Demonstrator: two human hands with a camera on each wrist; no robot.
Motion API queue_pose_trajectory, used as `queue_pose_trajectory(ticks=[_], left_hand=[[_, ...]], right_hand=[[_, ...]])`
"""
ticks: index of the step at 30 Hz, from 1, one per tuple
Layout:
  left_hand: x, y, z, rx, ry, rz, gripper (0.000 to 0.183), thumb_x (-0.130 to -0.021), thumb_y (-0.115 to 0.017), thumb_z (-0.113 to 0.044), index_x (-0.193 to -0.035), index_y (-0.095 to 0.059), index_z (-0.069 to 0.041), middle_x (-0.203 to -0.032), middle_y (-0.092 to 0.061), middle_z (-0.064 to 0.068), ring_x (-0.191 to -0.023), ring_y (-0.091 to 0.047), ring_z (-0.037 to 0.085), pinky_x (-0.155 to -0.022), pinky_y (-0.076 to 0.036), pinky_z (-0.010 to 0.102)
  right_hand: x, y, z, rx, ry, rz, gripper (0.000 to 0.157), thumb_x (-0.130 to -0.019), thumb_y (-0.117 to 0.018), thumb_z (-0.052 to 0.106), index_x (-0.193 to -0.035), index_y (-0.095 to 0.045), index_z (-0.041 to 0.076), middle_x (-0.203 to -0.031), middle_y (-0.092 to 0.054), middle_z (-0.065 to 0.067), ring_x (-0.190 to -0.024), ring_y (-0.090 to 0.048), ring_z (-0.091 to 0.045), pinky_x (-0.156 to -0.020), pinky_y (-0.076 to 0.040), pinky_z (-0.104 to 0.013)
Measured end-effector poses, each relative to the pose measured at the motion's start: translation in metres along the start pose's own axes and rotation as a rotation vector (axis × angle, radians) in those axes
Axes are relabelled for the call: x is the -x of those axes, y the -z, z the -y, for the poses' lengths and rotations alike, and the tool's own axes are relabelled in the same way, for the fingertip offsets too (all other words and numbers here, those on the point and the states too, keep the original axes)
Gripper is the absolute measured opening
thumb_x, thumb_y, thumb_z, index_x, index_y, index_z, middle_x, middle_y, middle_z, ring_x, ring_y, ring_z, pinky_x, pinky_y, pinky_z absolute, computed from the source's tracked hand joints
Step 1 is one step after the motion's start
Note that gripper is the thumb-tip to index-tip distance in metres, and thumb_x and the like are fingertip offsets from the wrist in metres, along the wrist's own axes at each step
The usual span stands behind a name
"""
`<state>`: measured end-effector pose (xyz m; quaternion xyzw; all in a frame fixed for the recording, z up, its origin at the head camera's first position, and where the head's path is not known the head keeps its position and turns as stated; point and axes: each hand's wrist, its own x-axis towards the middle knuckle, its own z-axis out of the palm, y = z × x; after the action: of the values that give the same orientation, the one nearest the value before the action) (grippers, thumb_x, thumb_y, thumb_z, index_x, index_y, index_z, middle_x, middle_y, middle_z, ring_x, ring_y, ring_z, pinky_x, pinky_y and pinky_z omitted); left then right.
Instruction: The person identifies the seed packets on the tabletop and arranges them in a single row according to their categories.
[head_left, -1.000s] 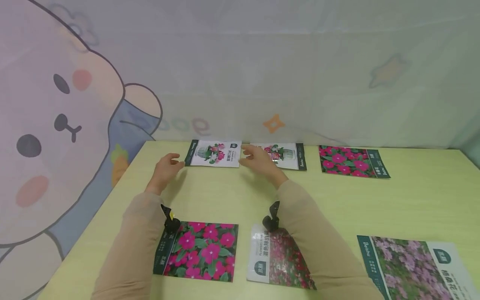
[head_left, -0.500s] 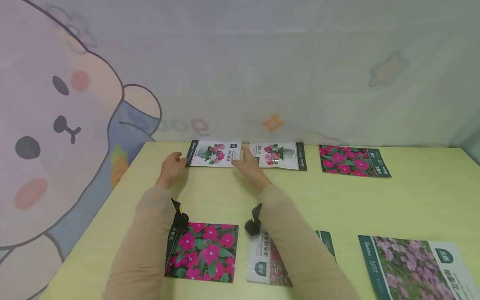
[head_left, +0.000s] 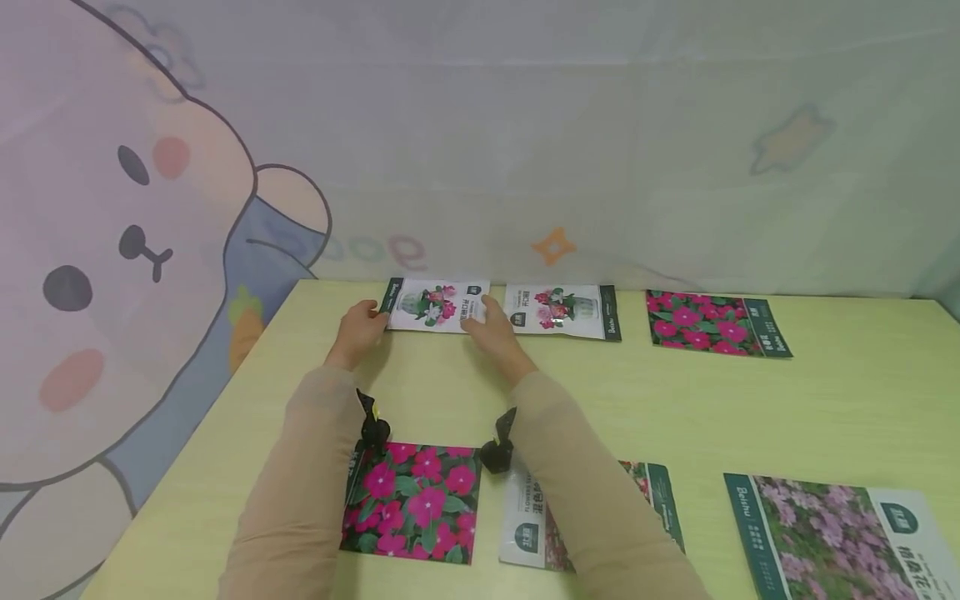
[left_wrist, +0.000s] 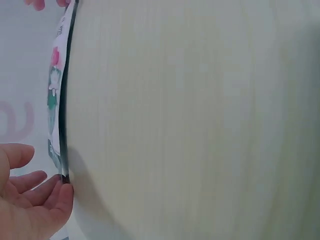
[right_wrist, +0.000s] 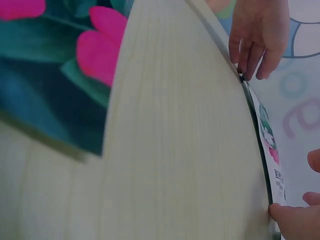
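Note:
In the head view a white seed packet point(head_left: 431, 305), printed with a flower vase, lies at the back of the table. My left hand point(head_left: 358, 332) holds its left end, thumb at the near corner; the left wrist view shows the fingertips of that left hand point(left_wrist: 35, 200) meeting at the corner. At the other end, my right hand point(head_left: 497, 335) holds the packet, its thumb on the near edge. The right wrist view catches part of the right hand point(right_wrist: 300, 220). Beside it lies a matching white packet point(head_left: 564, 312). The undersides of the packets are hidden.
A pink-flower packet point(head_left: 716, 323) lies at the back right. Closer in are another pink-flower packet point(head_left: 420, 504), a red-flower packet point(head_left: 525, 517) partly under my right forearm, and a lilac-flower packet point(head_left: 832, 533). A printed curtain point(head_left: 600, 150) hangs behind the table point(head_left: 600, 400).
My right hand has moved left off the second white packet onto the right end of the first. My left hand has shifted slightly right against its left end, nudging it a little.

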<state>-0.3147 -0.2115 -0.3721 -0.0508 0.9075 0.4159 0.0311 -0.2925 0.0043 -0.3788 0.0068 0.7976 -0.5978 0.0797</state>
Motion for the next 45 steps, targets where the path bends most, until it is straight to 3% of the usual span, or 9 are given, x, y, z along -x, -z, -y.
queue_pose_trajectory(ticks=[10, 13, 18, 20, 23, 27, 34, 38, 45], left_hand=[[-0.120, -0.024, 0.123, 0.353, 0.091, -0.041, 0.056, -0.088, -0.062, -0.009, -0.136, -0.038, 0.008, -0.128, -0.046, 0.022, -0.078, -0.058, 0.013, -0.066, -0.054, 0.028], [-0.128, -0.021, 0.137, 0.495, 0.122, 0.043, 0.053, -0.085, -0.063, 0.000, -0.133, -0.042, 0.010, -0.126, -0.046, 0.022, -0.085, -0.058, 0.014, -0.071, -0.054, 0.027], [-0.093, 0.005, 0.123, 0.685, 0.145, 0.269, 0.053, -0.081, -0.069, 0.002, -0.129, -0.047, 0.007, -0.116, -0.049, 0.022, -0.088, -0.059, 0.023, -0.075, -0.054, 0.030], [-0.061, 0.019, 0.096, 0.649, 0.166, 0.314, 0.056, -0.084, -0.066, 0.000, -0.134, -0.042, 0.006, -0.115, -0.049, 0.019, -0.087, -0.059, 0.020, -0.076, -0.053, 0.027], [-0.011, 0.037, 0.050, 0.558, 0.190, 0.355, 0.060, -0.091, -0.058, -0.002, -0.142, -0.029, 0.006, -0.114, -0.047, 0.016, -0.083, -0.059, 0.012, -0.078, -0.051, 0.022], [0.025, 0.049, 0.014, 0.495, 0.237, 0.407, 0.060, -0.095, -0.048, 0.000, -0.144, -0.016, 0.008, -0.108, -0.050, 0.008, -0.080, -0.057, 0.005, -0.078, -0.049, 0.018], [0.035, 0.052, 0.008, 0.548, 0.197, 0.552, 0.047, -0.090, -0.053, 0.007, -0.130, -0.029, 0.004, -0.089, -0.063, 0.000, -0.079, -0.061, 0.009, -0.067, -0.050, 0.018], [0.035, 0.047, 0.009, 0.613, 0.169, 0.611, 0.040, -0.088, -0.052, 0.010, -0.122, -0.033, -0.001, -0.091, -0.064, 0.002, -0.081, -0.063, 0.012, -0.067, -0.052, 0.019], [0.029, 0.037, 0.005, 0.716, 0.185, 0.548, 0.035, -0.096, -0.048, 0.000, -0.128, -0.035, 0.002, -0.091, -0.065, 0.001, -0.081, -0.065, 0.009, -0.072, -0.053, 0.018]], right_hand=[[0.001, 0.004, 0.004, -0.065, -0.022, -0.037, 0.061, -0.091, -0.051, 0.012, -0.145, -0.026, 0.000, -0.148, -0.028, -0.019, -0.135, -0.027, -0.032, -0.110, -0.026, -0.041], [0.000, 0.005, 0.006, -0.073, -0.043, -0.061, 0.058, -0.090, -0.051, 0.011, -0.143, -0.030, 0.000, -0.145, -0.032, -0.020, -0.133, -0.031, -0.033, -0.108, -0.029, -0.041], [0.000, 0.005, 0.010, -0.145, -0.095, -0.121, 0.053, -0.089, -0.053, 0.008, -0.139, -0.037, -0.002, -0.142, -0.038, -0.020, -0.119, -0.047, -0.028, -0.100, -0.040, -0.033], [0.000, 0.005, 0.012, -0.257, -0.130, -0.145, 0.052, -0.088, -0.053, 0.002, -0.138, -0.040, -0.003, -0.140, -0.041, -0.019, -0.091, -0.059, -0.016, -0.080, -0.049, -0.023], [-0.002, 0.004, 0.013, -0.413, -0.195, -0.181, 0.049, -0.085, -0.054, -0.005, -0.133, -0.045, -0.003, -0.137, -0.046, -0.015, -0.052, -0.043, -0.004, -0.049, -0.039, -0.015], [-0.011, 0.005, 0.005, -0.569, -0.229, -0.220, 0.049, -0.076, -0.061, -0.011, -0.123, -0.056, -0.001, -0.120, -0.057, -0.011, -0.055, -0.046, -0.008, -0.046, -0.040, -0.017], [-0.003, 0.013, 0.017, -0.674, -0.299, -0.146, 0.046, -0.082, -0.058, -0.009, -0.127, -0.054, -0.001, -0.123, -0.057, -0.017, -0.107, -0.058, -0.026, -0.087, -0.051, -0.030], [0.020, 0.025, 0.036, -0.611, -0.298, -0.077, 0.042, -0.091, -0.053, -0.001, -0.132, -0.049, 0.000, -0.128, -0.053, -0.016, -0.102, -0.055, -0.022, -0.085, -0.049, -0.027], [0.002, 0.031, 0.025, -0.667, -0.296, -0.070, 0.038, -0.091, -0.056, 0.001, -0.129, -0.053, 0.001, -0.117, -0.058, -0.015, -0.086, -0.057, -0.019, -0.067, -0.051, -0.024]])
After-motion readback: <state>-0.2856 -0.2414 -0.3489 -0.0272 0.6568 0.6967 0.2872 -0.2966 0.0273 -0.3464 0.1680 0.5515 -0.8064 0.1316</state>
